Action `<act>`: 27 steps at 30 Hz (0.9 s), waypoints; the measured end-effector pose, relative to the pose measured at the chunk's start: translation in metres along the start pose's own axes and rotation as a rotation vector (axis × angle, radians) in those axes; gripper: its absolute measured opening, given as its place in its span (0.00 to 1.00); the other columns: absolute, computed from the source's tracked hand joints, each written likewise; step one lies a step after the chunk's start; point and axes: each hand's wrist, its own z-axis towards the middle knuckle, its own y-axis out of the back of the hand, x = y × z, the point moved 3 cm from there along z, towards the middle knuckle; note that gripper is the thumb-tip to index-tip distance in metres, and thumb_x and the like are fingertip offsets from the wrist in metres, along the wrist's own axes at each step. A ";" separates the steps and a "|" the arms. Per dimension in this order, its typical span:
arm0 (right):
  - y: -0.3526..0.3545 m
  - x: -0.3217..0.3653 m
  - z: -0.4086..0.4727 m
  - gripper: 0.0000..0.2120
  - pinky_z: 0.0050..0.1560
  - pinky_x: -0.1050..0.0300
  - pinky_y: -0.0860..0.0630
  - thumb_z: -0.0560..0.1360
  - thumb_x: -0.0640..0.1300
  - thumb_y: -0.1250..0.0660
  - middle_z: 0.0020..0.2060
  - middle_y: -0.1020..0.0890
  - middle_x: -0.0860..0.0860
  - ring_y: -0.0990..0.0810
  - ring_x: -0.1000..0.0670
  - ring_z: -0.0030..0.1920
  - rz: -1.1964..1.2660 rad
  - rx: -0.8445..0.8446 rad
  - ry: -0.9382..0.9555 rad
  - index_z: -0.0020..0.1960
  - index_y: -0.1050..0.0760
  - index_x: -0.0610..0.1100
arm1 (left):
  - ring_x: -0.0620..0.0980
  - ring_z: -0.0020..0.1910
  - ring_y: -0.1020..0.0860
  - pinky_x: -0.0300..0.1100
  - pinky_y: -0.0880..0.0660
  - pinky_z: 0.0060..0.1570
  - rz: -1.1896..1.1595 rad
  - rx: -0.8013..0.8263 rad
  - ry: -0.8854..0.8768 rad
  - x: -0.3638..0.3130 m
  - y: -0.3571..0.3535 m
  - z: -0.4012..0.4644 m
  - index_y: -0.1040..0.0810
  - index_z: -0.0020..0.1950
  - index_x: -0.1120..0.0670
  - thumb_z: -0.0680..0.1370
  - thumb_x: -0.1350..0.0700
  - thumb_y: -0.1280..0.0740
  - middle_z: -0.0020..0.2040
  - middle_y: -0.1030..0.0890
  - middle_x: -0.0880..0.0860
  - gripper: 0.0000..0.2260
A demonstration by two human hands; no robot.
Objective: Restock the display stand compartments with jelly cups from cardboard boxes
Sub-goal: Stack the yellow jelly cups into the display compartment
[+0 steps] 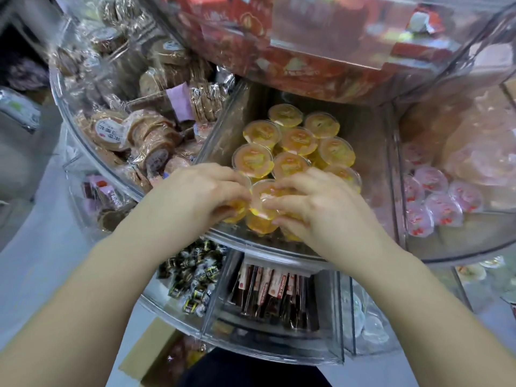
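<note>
A single view — the head camera, worn by the person, looks forward and steeply down over both forearms. It sits close to the clear tiered display stand [363,263], whose curved rim bends with the wide-angle lens. The left hand [195,191] and right hand [315,208] meet near the centre of the frame, at the compartment of yellow jelly cups [293,141]. At the bottom edge — almost straight below the lens — an open cardboard box [148,356] shows on the floor.

No legible text on any blurred label.
</note>
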 end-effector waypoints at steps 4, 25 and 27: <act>0.000 -0.003 -0.002 0.11 0.41 0.44 0.22 0.65 0.40 0.24 0.46 0.16 0.45 0.21 0.40 0.46 0.013 -0.031 -0.005 0.47 0.16 0.45 | 0.55 0.44 0.18 0.51 0.20 0.45 -0.021 -0.011 0.021 0.001 -0.004 -0.001 0.16 0.44 0.59 0.63 0.63 0.22 0.45 0.16 0.54 0.12; 0.005 0.065 -0.014 0.10 0.43 0.68 0.26 0.72 0.43 0.32 0.41 0.17 0.57 0.20 0.57 0.43 0.958 -0.057 -0.144 0.49 0.21 0.56 | 0.39 0.43 0.21 0.30 0.26 0.47 -0.814 -0.873 0.819 -0.035 -0.016 -0.130 0.19 0.45 0.41 0.71 0.49 0.33 0.44 0.17 0.42 0.06; -0.022 0.096 -0.016 0.09 0.41 0.69 0.26 0.72 0.45 0.32 0.41 0.18 0.57 0.21 0.58 0.40 1.015 0.108 -0.084 0.48 0.21 0.58 | 0.38 0.42 0.21 0.28 0.26 0.45 -0.784 -0.936 0.996 -0.046 -0.032 -0.175 0.20 0.44 0.40 0.71 0.50 0.32 0.43 0.17 0.42 0.05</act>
